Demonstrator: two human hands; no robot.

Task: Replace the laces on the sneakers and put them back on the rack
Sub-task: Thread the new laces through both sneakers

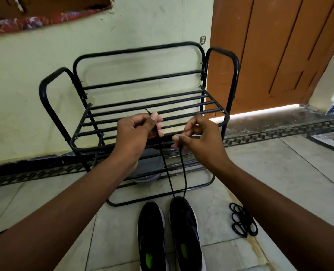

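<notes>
**Black Lace Held Up in Both Hands Before the Rack**

Pale-green plastered wall [35, 75] and a brown panelled wooden door [269, 45] are seen behind a black tubular metal shoe rack [142, 80], which stands on a pale marble floor [279, 182]. Two black sneakers with white soles are set side by side on the floor just in front of the rack, toes toward it: the left sneaker [151, 231] and the right sneaker [183, 225]. Their heels are cut off by the bottom edge. A bright green mark is seen on each insole, but no writing can be read there.

A thin black lace [167, 173] is drawn up in two strands from the toe end of the right sneaker; how it is threaded there cannot be made out. One strand is pinched by the left hand [137, 132], whose fingers [154, 120] are curled with the thumb pressed on the cord, a short tip poking out above. The other strand is pinched by the right hand [199, 137] between thumb and forefinger. Both hands are held near the front rail of the top shelf.

A grey round container [149, 163] on the lower shelf is partly hidden by the left wrist. A coiled black lace [242, 220] lies on the floor beside the right forearm. Bare floor shows left of the sneakers.
</notes>
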